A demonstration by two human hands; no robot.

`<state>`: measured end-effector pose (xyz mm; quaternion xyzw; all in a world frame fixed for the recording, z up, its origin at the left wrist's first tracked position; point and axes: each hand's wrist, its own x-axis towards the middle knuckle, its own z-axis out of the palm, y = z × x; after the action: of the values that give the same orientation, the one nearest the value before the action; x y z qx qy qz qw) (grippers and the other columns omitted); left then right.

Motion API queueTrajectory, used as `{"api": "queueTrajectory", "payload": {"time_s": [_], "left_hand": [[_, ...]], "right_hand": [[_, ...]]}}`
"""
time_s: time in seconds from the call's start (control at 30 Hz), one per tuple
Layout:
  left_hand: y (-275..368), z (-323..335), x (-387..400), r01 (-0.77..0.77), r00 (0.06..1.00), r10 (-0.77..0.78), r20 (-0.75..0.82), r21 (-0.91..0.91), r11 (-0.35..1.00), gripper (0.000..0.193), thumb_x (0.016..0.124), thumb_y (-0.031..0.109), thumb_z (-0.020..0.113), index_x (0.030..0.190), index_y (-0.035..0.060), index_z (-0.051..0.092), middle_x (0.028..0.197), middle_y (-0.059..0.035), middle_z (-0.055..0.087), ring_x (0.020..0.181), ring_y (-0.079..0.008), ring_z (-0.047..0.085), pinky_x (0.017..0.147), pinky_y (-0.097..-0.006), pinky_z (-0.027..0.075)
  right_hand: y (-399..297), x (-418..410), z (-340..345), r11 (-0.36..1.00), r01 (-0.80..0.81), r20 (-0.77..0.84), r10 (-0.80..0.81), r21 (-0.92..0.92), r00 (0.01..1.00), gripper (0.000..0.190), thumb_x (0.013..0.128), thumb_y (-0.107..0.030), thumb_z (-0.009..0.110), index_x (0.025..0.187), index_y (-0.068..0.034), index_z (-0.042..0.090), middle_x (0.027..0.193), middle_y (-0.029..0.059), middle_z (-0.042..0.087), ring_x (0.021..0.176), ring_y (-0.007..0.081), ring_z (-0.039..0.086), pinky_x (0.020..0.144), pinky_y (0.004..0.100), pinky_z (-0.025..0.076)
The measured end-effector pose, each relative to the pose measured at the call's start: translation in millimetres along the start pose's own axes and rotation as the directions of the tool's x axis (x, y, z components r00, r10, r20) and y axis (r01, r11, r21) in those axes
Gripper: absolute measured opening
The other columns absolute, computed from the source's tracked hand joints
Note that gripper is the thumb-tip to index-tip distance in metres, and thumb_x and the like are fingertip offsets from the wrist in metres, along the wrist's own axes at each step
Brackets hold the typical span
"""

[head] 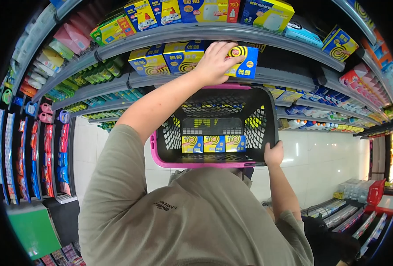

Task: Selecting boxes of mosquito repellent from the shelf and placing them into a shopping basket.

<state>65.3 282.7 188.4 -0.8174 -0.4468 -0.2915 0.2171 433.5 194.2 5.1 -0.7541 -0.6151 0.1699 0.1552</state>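
My left hand (218, 63) grips a blue and yellow mosquito coil box (241, 68) at the shelf front, with the thumb across its printed face. Part of that box is hidden behind the hand. My right hand (274, 153) holds the lower right corner of a black plastic shopping basket (213, 125) with pink edging. The basket is in front of my body, just below the shelf edge, its open side towards me. Inside, three similar boxes (213, 144) stand in a row. More mosquito coil boxes (183, 57) stand on the shelf left of my left hand.
Curved in the view, grey metal shelves (186, 35) run across above the basket. Yellow and blue boxes (204, 11) line the upper shelf, and green bottles (101, 71) fill the left one. White floor tiles (311, 154) lie below. Hanging packets (48, 159) are far left.
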Motion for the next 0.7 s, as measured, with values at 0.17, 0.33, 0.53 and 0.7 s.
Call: {"api": "queueTrajectory", "payload": {"time_s": [0.17, 0.33, 0.53, 0.7], "left_hand": [[-14.8, 7.8, 1.9, 0.116, 0.987, -0.117, 0.110, 0.008, 0.993, 0.074, 0.064, 0.023, 0.073, 0.134, 0.0218, 0.050, 0.115, -0.0157, 0.054, 0.107, -0.0362, 0.053, 0.091, -0.0474, 0.043], [-35.2, 4.8, 24.7, 0.365, 0.797, -0.327, 0.508, 0.027, 0.931, 0.072, 0.073, 0.031, 0.070, 0.139, 0.0159, 0.046, 0.112, -0.0225, 0.062, 0.104, -0.0380, 0.060, 0.088, -0.0435, 0.049], [-62.0, -0.3, 27.0, 0.501, 0.720, -0.308, 0.622, -0.159, 0.851, 0.076, 0.077, 0.040, 0.069, 0.144, 0.0178, 0.041, 0.129, -0.0189, 0.058, 0.116, -0.0330, 0.056, 0.100, -0.0382, 0.043], [-63.1, -12.4, 40.2, 0.673, 0.468, -0.420, 0.778, -0.005, 0.740, 0.083, 0.081, 0.050, 0.061, 0.147, 0.0092, 0.033, 0.136, -0.0213, 0.053, 0.123, -0.0304, 0.052, 0.104, -0.0380, 0.039]], "right_hand": [[-0.1, 0.4, -0.4, 1.000, 0.012, -0.009, -0.012, 0.008, 1.000, 0.044, 0.081, -0.028, 0.065, 0.110, 0.002, 0.052, 0.100, 0.0265, 0.064, 0.095, 0.0443, 0.061, 0.084, 0.0489, 0.048], [-2.0, 0.6, -2.2, 1.000, -0.011, 0.009, 0.011, -0.011, 1.000, 0.047, 0.081, -0.029, 0.065, 0.114, 0.002, 0.051, 0.102, 0.0263, 0.064, 0.096, 0.0437, 0.061, 0.084, 0.0480, 0.048], [-2.1, 0.5, -1.4, 1.000, -0.012, 0.008, 0.012, -0.003, 1.000, 0.048, 0.081, -0.030, 0.065, 0.115, 0.001, 0.051, 0.102, 0.0262, 0.064, 0.096, 0.0436, 0.061, 0.084, 0.0480, 0.049], [-4.3, -0.8, -5.0, 0.999, -0.036, 0.033, 0.036, -0.009, 0.999, 0.051, 0.081, -0.031, 0.065, 0.118, 0.001, 0.050, 0.102, 0.0261, 0.064, 0.097, 0.0434, 0.061, 0.084, 0.0480, 0.048]]}}
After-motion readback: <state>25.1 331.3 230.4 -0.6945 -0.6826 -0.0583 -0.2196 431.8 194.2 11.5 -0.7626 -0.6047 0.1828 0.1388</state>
